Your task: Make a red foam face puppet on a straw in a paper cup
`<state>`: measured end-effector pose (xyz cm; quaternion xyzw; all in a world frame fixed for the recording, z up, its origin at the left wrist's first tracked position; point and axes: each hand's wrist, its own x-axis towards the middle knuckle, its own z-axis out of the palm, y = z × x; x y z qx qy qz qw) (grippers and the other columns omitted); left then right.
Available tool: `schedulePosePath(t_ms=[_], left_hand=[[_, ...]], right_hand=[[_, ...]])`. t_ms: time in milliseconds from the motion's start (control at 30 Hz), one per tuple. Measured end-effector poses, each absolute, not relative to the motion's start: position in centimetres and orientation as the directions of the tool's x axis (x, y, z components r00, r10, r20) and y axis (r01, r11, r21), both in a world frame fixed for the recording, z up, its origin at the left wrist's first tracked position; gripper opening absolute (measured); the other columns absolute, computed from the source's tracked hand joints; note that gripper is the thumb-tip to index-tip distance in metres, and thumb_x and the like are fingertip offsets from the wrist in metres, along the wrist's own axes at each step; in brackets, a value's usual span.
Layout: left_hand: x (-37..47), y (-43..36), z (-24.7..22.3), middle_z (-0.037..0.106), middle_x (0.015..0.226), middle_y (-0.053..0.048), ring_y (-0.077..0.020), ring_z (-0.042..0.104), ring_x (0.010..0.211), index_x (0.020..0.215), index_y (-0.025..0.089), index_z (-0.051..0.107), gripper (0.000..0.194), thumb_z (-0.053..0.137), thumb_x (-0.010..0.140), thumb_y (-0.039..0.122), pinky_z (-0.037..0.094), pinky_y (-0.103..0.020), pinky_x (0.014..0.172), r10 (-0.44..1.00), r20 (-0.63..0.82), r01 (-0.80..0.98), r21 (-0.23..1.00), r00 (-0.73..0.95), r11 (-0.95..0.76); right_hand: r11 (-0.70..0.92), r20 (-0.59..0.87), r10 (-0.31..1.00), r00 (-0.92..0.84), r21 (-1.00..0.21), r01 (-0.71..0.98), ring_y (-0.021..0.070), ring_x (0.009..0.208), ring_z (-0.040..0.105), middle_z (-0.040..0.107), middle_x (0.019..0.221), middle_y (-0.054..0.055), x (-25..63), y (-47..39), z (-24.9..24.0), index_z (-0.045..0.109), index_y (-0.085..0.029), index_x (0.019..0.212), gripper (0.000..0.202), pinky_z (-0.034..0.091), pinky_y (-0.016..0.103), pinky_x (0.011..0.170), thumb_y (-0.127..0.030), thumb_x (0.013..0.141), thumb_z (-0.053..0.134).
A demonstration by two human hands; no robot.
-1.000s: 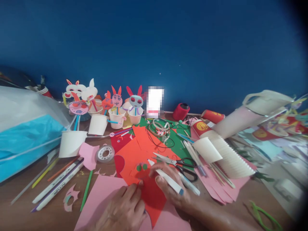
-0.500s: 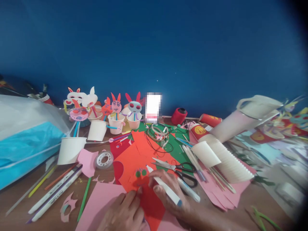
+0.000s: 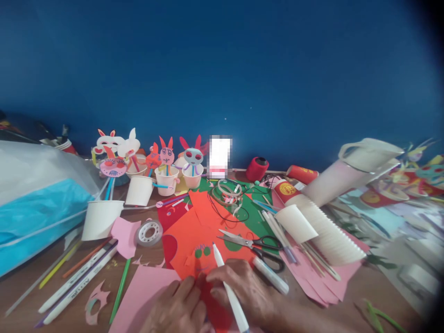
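In the head view, my right hand (image 3: 251, 286) is closed around a white marker (image 3: 233, 293), whose uncapped tip points away from me over the orange paper. My left hand (image 3: 175, 305) is closed, its bent fingers pressing at the lower edge of an orange paper face (image 3: 194, 262). The face has green eyes (image 3: 198, 253) with drawn lashes and a curved mouth line. Its lower part is hidden behind my fingers. Beneath lie orange sheets (image 3: 187, 224) and a pink sheet (image 3: 149, 286). Scissors (image 3: 248, 242) and a marker cap or pen (image 3: 272, 276) rest right of my right hand.
Several paper cups (image 3: 104, 219) with rabbit-face puppets (image 3: 167, 156) stand at the back left. A tape roll (image 3: 149, 232), more markers (image 3: 76, 282) and a blue-white bag (image 3: 38, 208) are on the left. Stacked cups (image 3: 328, 231) and a pitcher (image 3: 342, 178) lie to the right.
The marker has swung more upright in my right hand, and its tip has lifted into plain view. My right hand has shifted slightly down. A mouth line now shows on the orange face.
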<state>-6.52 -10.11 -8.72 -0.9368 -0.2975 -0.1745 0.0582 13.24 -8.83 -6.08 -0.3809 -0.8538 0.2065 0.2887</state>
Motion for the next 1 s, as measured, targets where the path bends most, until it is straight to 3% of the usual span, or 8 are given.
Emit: schedulePosePath(t_ms=[267,433,633,833,1000], left_hand=[[-6.6,-10.0,-8.8,0.065,0.078,-0.001,-0.0197,0.052,0.083,0.073,0.020,0.060,0.019,0.051,0.080,0.036,0.035,-0.032,0.070,0.519,0.383,0.563,-0.002,0.764,-0.827],[-6.3,-9.8,-9.1,0.065,0.083,-0.003,-0.0188,0.052,0.082,0.074,0.019,0.059,0.021,0.046,0.084,0.033,0.036,-0.030,0.066,0.495,0.455,0.564,-0.017,0.740,-0.826],[-6.1,-9.6,-9.8,0.065,0.085,-0.002,-0.0193,0.053,0.085,0.077,0.019,0.060,0.023,0.041,0.085,0.029,0.037,-0.030,0.066,0.492,0.492,0.564,0.002,0.718,-0.826],[-6.3,-9.9,-9.1,0.065,0.090,-0.004,-0.0207,0.054,0.087,0.079,0.019,0.062,0.024,0.041,0.085,0.029,0.038,-0.032,0.068,0.498,0.467,0.569,-0.013,0.731,-0.822],[-6.3,-9.7,-10.4,0.066,0.086,-0.003,-0.0207,0.055,0.083,0.078,0.019,0.062,0.029,0.036,0.086,0.027,0.038,-0.032,0.065,0.472,0.553,0.567,-0.001,0.687,-0.824]], right_hand=[[0.639,0.304,0.757,-0.579,-0.528,0.559,0.0128,0.052,0.056,0.064,0.064,-0.002,13.0,-8.8,-6.4,0.050,-0.023,0.092,0.013,0.041,0.023,0.052,-0.021,0.084,0.040],[0.687,0.365,0.723,-0.586,-0.464,0.559,0.0099,0.046,0.054,0.059,0.056,-0.003,12.9,-8.8,-6.0,0.050,-0.020,0.081,0.008,0.037,0.020,0.046,-0.024,0.083,0.043],[0.735,0.468,0.678,-0.567,-0.440,0.516,0.0100,0.046,0.051,0.056,0.055,-0.003,12.9,-9.0,-6.3,0.046,-0.019,0.081,0.009,0.035,0.020,0.045,-0.027,0.084,0.042],[0.740,0.414,0.669,-0.617,-0.444,0.505,0.0105,0.045,0.048,0.053,0.054,-0.004,13.2,-9.0,-7.2,0.047,-0.020,0.084,0.009,0.030,0.022,0.043,-0.028,0.081,0.045],[0.758,0.457,0.649,-0.609,-0.462,0.460,0.0097,0.046,0.048,0.056,0.056,-0.003,13.2,-9.1,-6.5,0.046,-0.020,0.081,0.008,0.030,0.021,0.044,-0.027,0.082,0.042]])
